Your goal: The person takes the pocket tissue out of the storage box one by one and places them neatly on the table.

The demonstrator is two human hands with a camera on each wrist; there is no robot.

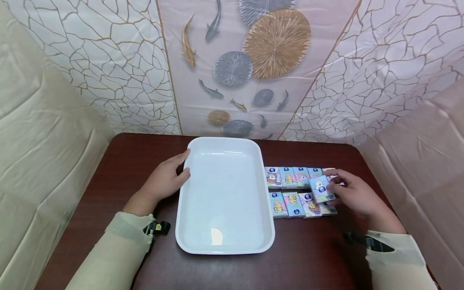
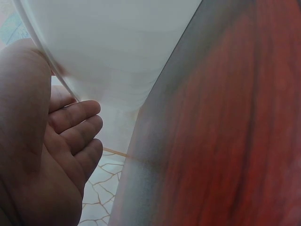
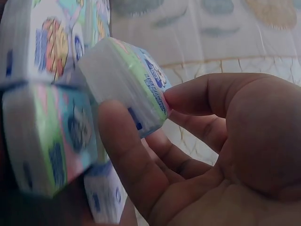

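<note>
My right hand (image 1: pixel 357 195) pinches a small blue tissue pack (image 1: pixel 322 189) between thumb and fingers, tilted above the other packs. In the right wrist view the held tissue pack (image 3: pixel 127 84) shows its white side and printed face. Beneath and to its left lie two rows of tissue packs (image 1: pixel 290 177) with cartoon prints. My left hand (image 1: pixel 164 181) rests at the left rim of a white tray (image 1: pixel 224 245), thumb and index fingertip touching the edge. In the left wrist view the other fingers (image 2: pixel 80 115) lie loosely extended beside the tray's outer wall.
The dark reddish-brown table (image 1: pixel 232 272) carries the tray and packs. A patterned cloth (image 1: pixel 119 80) hangs behind it, and pale padded fabric (image 1: pixel 427 133) borders both sides. The near row of packs (image 1: pixel 277 205) adjoins the tray's right side.
</note>
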